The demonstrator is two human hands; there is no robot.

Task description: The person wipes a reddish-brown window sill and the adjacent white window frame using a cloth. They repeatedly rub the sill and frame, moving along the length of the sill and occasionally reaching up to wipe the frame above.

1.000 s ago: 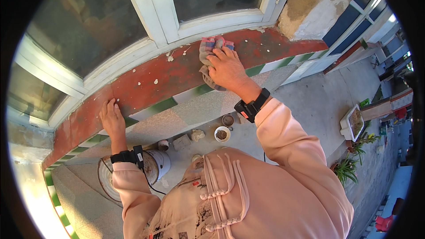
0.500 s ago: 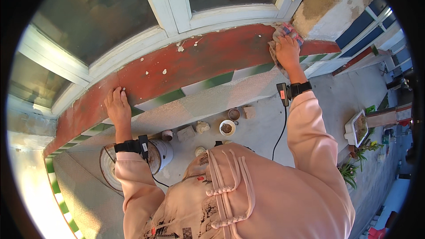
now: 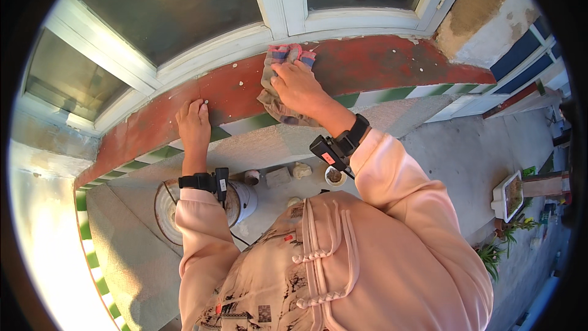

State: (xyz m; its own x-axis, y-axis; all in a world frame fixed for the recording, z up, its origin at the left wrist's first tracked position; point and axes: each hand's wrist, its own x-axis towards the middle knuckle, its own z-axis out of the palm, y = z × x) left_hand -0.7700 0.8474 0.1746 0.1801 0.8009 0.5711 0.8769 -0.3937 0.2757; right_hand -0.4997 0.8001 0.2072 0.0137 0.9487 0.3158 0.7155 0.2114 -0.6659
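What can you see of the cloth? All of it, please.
The cloth looks like soft woven fabric, mostly grey-brown, with pink-red and blue checks showing at its upper end. It is crumpled and folded, not spread flat. It lies across the red sill, below the window frame, and its lower end reaches over the green-and-white edge. The right hand rests on top, hiding part of it; its underside is out of sight.

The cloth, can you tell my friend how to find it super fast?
Find the big white-framed window, then the long red sill below it. Look for the person's right hand there. The cloth is under it: crumpled, grey-brown with pink and blue patches, unlike the flat red sill.
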